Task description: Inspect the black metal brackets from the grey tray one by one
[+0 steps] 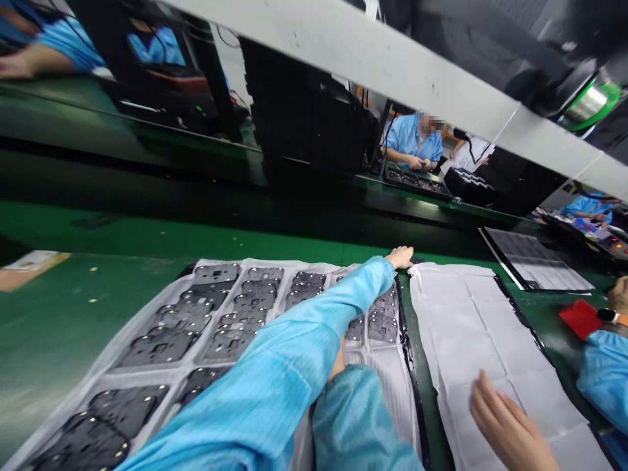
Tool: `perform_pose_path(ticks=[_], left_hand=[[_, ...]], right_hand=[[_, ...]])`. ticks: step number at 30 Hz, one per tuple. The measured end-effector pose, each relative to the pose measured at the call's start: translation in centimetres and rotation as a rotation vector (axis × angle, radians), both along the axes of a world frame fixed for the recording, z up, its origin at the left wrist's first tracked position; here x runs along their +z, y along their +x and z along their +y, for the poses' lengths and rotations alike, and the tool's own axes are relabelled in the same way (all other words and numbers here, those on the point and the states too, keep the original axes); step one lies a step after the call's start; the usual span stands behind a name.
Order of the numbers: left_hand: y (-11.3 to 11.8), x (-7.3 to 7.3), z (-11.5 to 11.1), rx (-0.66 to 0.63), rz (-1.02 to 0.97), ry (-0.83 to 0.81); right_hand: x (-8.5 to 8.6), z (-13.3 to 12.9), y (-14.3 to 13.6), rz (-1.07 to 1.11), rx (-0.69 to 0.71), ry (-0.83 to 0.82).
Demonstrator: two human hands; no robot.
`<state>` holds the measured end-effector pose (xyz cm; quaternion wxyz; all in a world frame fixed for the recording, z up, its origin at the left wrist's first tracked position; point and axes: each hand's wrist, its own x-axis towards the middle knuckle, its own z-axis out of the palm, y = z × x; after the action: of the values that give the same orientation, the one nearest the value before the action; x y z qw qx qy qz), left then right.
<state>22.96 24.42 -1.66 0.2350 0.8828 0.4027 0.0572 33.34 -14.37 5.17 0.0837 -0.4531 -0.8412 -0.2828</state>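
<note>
My left hand (401, 257) reaches across to the far right corner of a tray lined with white sheet (387, 373). Its fingers are curled at that corner and seem to grip the edge. Dark flat plates (164, 343) with small shiny spots lie in rows in the tray's compartments. My right arm passes beneath the left sleeve; only a bit of bare wrist (337, 363) shows, and the hand itself is hidden. Right of this tray lies a second white-lined tray (456, 314) with a black edge and no plates visible on it.
Another person's blurred hand (510, 418) hovers over the second tray. At the right edge are a watch-wearing arm (603, 373) and a red object (579, 318). A dark tray with a white sheet (540, 261) lies behind. A pale beam (343, 39) crosses overhead; co-workers sit beyond.
</note>
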Motion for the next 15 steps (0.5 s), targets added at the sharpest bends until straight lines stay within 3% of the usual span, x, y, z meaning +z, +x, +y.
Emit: perform_pose_path(ticks=[2, 5, 8, 12, 15], left_hand=[[0.4, 0.1, -0.6, 0.039, -0.02, 0.014], [1.4, 0.3, -0.8, 0.091, -0.051, 0.008], [2.3, 0.0, -0.7, 0.143, -0.085, -0.032], [2.3, -0.3, -0.7, 0.193, -0.164, -0.081], [0.7, 0.5, -0.4, 0.246, -0.244, -0.069]], right_hand=[[-1.7, 2.7, -1.0, -0.138, 0.076, 0.012], [-4.1, 8.0, -3.7, -0.309, 0.298, -0.055], [-6.2, 11.8, -6.7, -0.3, 0.432, -0.192], [-8.6, 14.0, -9.4, -0.036, 0.408, -0.316], [-9.3, 15.2, -10.2, 0.084, 0.296, -0.343]])
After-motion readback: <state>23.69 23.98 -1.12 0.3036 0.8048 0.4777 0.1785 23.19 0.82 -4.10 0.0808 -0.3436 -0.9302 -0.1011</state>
